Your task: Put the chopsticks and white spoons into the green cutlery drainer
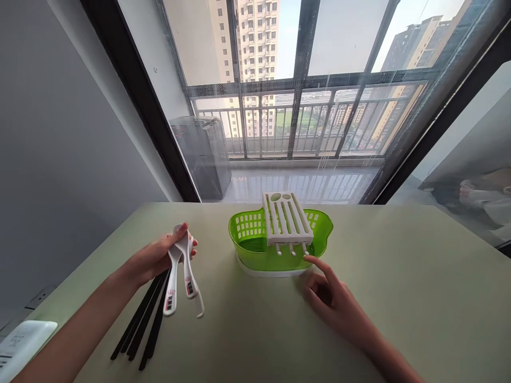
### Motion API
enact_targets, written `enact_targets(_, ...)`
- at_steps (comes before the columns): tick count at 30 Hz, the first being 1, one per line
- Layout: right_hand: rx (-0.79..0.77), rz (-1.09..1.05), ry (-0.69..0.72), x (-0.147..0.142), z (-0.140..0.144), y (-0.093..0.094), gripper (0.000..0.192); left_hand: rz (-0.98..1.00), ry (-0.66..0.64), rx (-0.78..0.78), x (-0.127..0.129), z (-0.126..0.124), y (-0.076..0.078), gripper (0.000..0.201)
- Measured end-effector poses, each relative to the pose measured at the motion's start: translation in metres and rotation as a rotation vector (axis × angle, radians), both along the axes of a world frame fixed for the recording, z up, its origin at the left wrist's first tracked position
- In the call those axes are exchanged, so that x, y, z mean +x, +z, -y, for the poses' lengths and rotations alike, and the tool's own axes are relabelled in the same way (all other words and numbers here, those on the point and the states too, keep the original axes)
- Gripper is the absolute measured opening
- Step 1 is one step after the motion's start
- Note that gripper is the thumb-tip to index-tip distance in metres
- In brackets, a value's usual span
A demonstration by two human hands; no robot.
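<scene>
My left hand (162, 252) is closed around a bunch of white spoons (189, 282), thumb on top of their bowls and handles hanging down. Red and black markings show on two of the handles. Under that hand lie several black chopsticks (149, 314) on the table. A green basket (255, 258) with a white base stands at the middle, and a white slotted rack (285, 218) rests across it. My right hand (329, 292) is in front of the basket, holding nothing. Its index finger reaches to the rack's rightmost hook (305, 249); whether it touches I cannot tell.
The pale green table (399, 298) reaches back to a large window (303, 106) with dark frames. A white device (26, 343) lies at the left edge, partly behind my forearm. Beyond the glass stand a grey cabinet-like box (202, 154) and a railing.
</scene>
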State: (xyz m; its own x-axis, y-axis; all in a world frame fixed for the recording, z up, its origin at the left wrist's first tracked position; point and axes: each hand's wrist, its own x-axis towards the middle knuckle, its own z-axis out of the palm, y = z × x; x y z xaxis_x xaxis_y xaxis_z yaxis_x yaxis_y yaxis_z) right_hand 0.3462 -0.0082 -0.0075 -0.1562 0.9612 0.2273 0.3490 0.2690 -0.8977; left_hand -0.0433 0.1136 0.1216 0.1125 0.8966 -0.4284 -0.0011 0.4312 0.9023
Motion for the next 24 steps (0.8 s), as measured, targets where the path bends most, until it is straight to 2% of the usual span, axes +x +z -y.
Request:
enact_targets(3,0.008,0.012,-0.007,0.000,0.000,0.000,0.053,-0.205,-0.095,-0.024,-0.002,0.009,-0.003,0.050)
enact_targets(7,0.018,0.022,-0.007,0.000,0.001,0.001,0.053,-0.355,-0.161,-0.009,0.001,0.018,-0.003,0.050)
enact_targets(11,0.020,0.013,-0.005,0.001,0.001,0.000,0.052,-0.533,-0.207,0.102,0.005,0.022,-0.006,0.052)
enact_targets(18,0.020,0.010,-0.002,0.000,0.000,0.000,0.054,-0.768,-0.226,0.226,0.016,0.018,-0.021,0.052)
enact_targets(21,0.019,0.009,0.002,0.000,0.000,0.001,0.054,-0.916,-0.215,0.333,0.022,0.019,-0.022,0.049)
enact_targets(24,0.013,0.011,0.005,0.000,-0.001,0.003,0.053,-0.998,-0.208,0.374,0.030,0.023,-0.021,0.045)
